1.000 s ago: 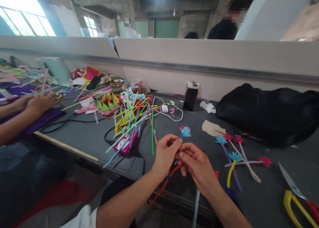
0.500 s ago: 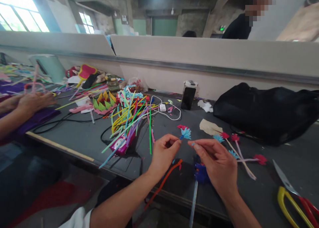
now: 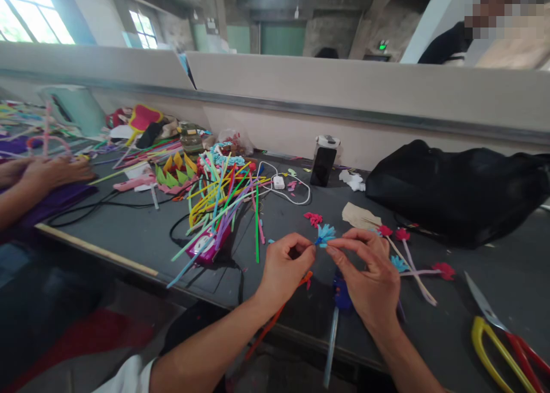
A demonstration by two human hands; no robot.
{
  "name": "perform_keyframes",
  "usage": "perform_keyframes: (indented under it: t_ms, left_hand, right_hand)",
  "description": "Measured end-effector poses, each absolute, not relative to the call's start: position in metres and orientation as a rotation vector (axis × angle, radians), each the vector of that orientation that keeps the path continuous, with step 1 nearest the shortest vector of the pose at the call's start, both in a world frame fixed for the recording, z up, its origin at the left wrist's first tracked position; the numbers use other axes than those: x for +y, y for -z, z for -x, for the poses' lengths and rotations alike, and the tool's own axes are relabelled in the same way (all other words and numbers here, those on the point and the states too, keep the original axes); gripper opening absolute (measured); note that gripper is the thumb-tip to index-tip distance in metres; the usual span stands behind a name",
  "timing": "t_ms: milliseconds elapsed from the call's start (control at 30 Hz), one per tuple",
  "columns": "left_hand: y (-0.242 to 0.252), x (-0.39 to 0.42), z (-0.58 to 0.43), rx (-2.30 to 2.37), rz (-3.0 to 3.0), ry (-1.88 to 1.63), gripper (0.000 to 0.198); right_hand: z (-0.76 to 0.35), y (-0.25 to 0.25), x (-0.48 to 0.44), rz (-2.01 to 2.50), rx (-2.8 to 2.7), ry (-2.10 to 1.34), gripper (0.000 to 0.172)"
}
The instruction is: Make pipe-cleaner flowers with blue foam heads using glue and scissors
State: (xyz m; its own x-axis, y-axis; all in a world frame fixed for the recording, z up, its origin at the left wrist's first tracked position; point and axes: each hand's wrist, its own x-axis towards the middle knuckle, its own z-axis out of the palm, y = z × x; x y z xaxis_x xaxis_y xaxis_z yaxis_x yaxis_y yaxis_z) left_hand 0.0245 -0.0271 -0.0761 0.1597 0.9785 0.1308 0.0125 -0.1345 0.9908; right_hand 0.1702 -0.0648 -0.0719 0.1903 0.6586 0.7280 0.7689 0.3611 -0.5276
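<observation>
My left hand (image 3: 289, 267) pinches the base of a small blue flower (image 3: 326, 232), its petals fanning upward and right. My right hand (image 3: 368, 270) is closed in a pinch on a small blue petal (image 3: 323, 245), held against the flower's base. Below my right hand lies a blue glue gun (image 3: 342, 294), partly covered, with a clear glue stick (image 3: 330, 347) projecting past the table edge. Several red petals (image 3: 313, 219) lie just behind the flower. An orange fuzzy stem (image 3: 267, 329) hangs over the edge beneath my left wrist.
Scissors (image 3: 494, 318) lie at right, near finished red and blue flowers (image 3: 442, 271). A black bag (image 3: 455, 195) sits behind them. Pipe cleaners (image 3: 223, 204) cover a purple power strip (image 3: 207, 247). A phone (image 3: 323, 166) leans on a cup. A co-worker's hands (image 3: 51, 172) are at left.
My right hand has moved left, bringing the small blue petal to the flower's base. My left hand still pinches the flower. The view has shifted slightly, and the person in the background is farther right.
</observation>
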Motion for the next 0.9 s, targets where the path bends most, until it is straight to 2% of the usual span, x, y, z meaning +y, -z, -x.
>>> perform_keyframes:
  t_ms: [900]
  left_hand:
    - [0.0755, -0.0324, -0.0259, 1.022, -1.456, -1.168, 0.012]
  right_hand:
    - [-0.1677, 0.078, -0.0641, 1.42, -1.45, 0.207, 0.014]
